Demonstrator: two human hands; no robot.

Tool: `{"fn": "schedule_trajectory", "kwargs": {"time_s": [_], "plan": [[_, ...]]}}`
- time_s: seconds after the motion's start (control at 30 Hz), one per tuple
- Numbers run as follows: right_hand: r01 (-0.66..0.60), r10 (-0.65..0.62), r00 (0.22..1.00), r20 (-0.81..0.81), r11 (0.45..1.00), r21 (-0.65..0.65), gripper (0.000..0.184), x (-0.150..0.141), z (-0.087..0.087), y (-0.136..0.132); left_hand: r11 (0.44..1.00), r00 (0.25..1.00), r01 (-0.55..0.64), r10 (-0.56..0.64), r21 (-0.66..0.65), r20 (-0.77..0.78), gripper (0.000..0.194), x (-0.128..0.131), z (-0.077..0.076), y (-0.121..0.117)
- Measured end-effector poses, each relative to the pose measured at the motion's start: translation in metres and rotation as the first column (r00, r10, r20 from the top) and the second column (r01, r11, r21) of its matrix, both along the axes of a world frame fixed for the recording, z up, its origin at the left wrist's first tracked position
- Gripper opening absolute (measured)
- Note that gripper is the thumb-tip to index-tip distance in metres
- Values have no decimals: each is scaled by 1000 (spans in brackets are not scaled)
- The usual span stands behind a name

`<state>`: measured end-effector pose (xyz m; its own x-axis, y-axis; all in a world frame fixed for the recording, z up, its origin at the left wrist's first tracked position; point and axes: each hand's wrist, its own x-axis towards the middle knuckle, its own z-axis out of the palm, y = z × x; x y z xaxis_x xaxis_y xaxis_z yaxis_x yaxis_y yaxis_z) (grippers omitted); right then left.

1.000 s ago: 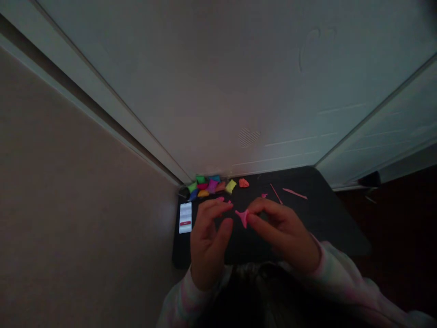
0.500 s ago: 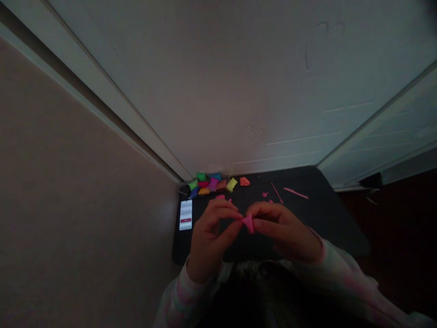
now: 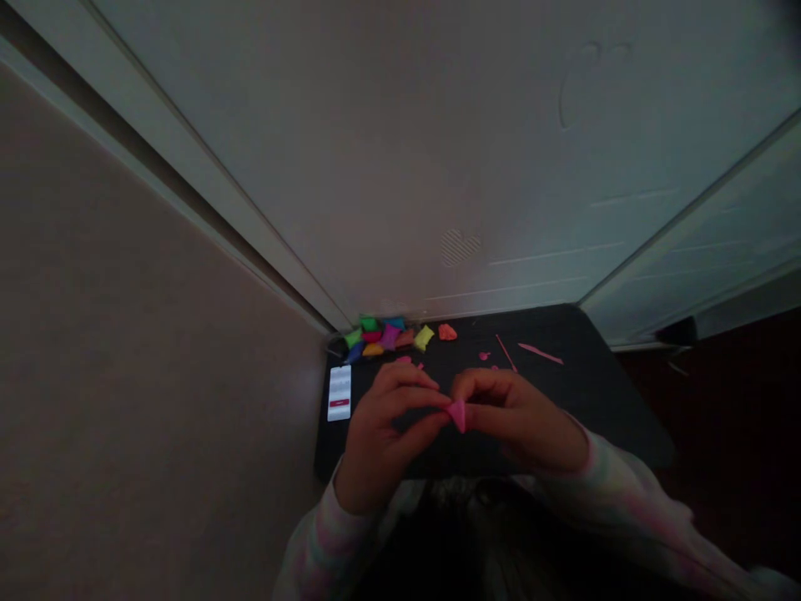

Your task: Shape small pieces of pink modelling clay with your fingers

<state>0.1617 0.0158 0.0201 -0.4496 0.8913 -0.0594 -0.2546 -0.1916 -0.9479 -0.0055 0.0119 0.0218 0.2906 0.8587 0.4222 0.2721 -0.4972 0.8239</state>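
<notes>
A small pink piece of modelling clay (image 3: 459, 415), roughly a cone or triangle in shape, is held up above the dark table (image 3: 601, 409). My left hand (image 3: 391, 430) pinches its narrow left end between thumb and fingertips. On the other side, my right hand (image 3: 519, 417) grips its wider part with thumb and index finger. Bits of pink clay (image 3: 484, 356) lie on the table beyond my right hand, and more pink clay (image 3: 404, 360) shows partly hidden behind my left fingers.
Colourful clay packets (image 3: 389, 337) sit at the back left, with a yellow packet (image 3: 424, 337) and an orange lump (image 3: 447, 332) beside them. A lit phone (image 3: 339, 392) lies at the left edge. Two pink tools, a thin stick (image 3: 506, 353) and a flat blade (image 3: 541, 353), rest at right.
The pink clay piece has tilted slightly and sits a little lower between my fingers. Both hands keep their pinch; the view has shifted very slightly.
</notes>
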Motion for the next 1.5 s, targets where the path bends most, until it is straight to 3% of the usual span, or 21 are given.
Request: {"fn": "schedule_trajectory", "kwargs": {"time_s": [0.3,0.57,0.83,0.97,1.07,1.2,1.5], "plan": [[30,-89,962,257,974,223,7,10,-4,-1,1000,1000,0,0,-19,17,11,1,-7,2],[8,-73,968,240,966,259,3,12,-11,0,999,998,-3,5,-42,55,12,1,-11,0],[23,-121,966,230,921,389,10,12,-8,-2,980,994,7,16,-198,111,18,-1,-13,-3],[74,-181,964,197,888,454,14,11,-8,-3,910,978,-17,101,-415,182,20,1,-13,-4],[116,-240,951,194,861,496,14,10,-10,-4,804,930,102,132,-586,344,14,7,-14,-6],[134,-291,935,202,819,558,12,9,-10,-4,696,841,250,189,-673,508,8,17,-16,-8],[82,-370,881,294,733,675,11,9,-8,-5,640,769,295,281,-709,574,4,21,-13,-8]]}}
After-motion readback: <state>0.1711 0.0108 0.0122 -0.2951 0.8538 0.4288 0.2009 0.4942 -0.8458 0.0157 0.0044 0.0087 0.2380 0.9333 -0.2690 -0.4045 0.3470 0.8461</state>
